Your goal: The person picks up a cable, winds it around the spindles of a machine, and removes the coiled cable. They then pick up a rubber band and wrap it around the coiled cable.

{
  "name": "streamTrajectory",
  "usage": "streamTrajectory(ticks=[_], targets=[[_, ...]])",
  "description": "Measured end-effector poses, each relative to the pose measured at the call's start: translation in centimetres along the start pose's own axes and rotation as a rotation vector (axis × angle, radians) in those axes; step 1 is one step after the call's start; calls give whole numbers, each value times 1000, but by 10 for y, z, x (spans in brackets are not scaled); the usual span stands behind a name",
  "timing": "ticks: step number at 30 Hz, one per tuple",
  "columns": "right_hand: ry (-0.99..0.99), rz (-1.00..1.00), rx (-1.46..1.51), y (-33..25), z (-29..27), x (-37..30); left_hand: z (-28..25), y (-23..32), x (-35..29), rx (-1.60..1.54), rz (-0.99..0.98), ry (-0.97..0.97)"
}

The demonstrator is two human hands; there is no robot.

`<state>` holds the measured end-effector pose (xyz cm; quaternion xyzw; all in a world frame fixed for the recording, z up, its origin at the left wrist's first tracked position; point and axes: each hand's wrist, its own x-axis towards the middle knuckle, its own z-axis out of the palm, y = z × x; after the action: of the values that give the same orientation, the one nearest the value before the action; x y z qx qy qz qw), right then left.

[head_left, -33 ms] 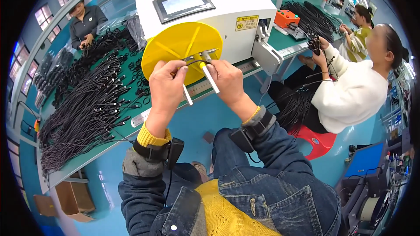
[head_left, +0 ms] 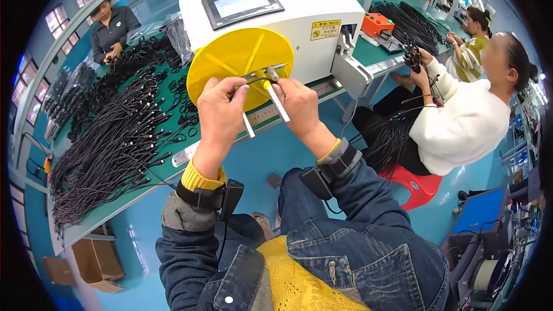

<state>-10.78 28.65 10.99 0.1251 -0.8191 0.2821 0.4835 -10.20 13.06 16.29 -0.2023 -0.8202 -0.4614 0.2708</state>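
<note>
Left grip (head_left: 220, 109) pinches a black cable (head_left: 258, 79) before a yellow disc (head_left: 229, 52); right grip (head_left: 302, 112) curls beside it, its exact hold hidden from me. Seemingly light, bendy and sturdy, the cable suits a fingertip pinch. More cables (head_left: 109, 144) crowd the green worktop (head_left: 115, 209); a co-worker (head_left: 461, 124) sits nearby.

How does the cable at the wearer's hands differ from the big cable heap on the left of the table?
The held cable shows only as a short stretch; the cable heap spreads widely.
The held cable is pinched by the left hand and runs toward the right hand; the cable heap lies on the green table.
The held cable's ends cannot be made out; the cable heap shows many light-coloured tips.
Both are black and thin-stranded.
</note>
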Motion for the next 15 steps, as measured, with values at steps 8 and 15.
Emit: streamTrajectory(ticks=[8, 15], targets=[[-17, 162, -21, 12, 8, -7, 2, -13, -3, 34, 72, 69], [-288, 332, 83, 13, -43, -95, -6, -24, -29, -162, -71, 61]])
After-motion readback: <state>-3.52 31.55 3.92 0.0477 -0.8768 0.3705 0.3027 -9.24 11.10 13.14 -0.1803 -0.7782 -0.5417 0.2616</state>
